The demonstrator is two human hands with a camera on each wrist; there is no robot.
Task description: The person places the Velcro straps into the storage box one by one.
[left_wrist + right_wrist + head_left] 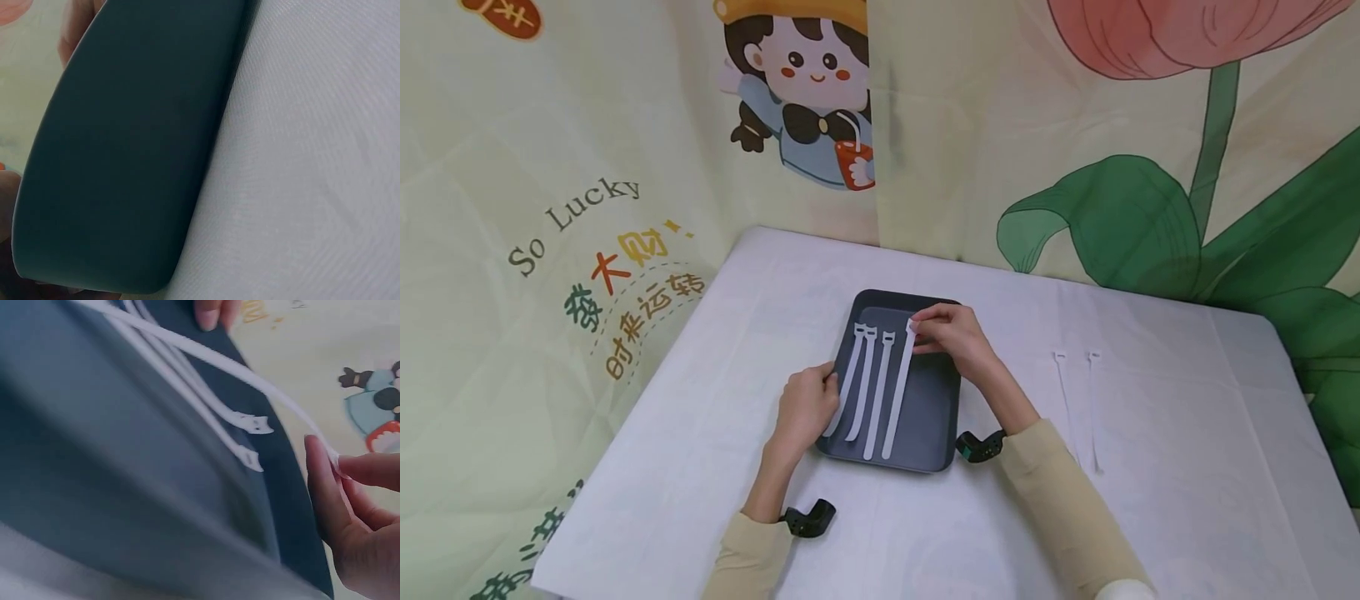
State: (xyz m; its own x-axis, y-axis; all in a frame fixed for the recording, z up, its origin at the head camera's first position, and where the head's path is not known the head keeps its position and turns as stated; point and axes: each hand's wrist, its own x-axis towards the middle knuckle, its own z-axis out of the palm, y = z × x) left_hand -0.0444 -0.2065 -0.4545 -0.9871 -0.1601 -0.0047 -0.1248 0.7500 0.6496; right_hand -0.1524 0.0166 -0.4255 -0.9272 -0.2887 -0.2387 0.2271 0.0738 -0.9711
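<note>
In the head view, a dark grey tray (931,421) lies on the table. My left hand (807,407) grips its left rim, and the tray's outer wall (125,150) fills much of the left wrist view. Over the tray's far part, my right hand (953,335) pinches the slotted head of a white hook-and-loop cable tie (900,392) between thumb and fingers. That tie (219,360) arches above the others in the right wrist view, its head end raised at the fingertips. Three more white cable ties (879,396) lie side by side in the tray's left half, heads toward the far end.
Two thinner-looking white ties, one on the left (1066,396) and one on the right (1093,408), lie on the white-covered table (1195,467) right of the tray. A printed cloth (940,125) hangs behind the table.
</note>
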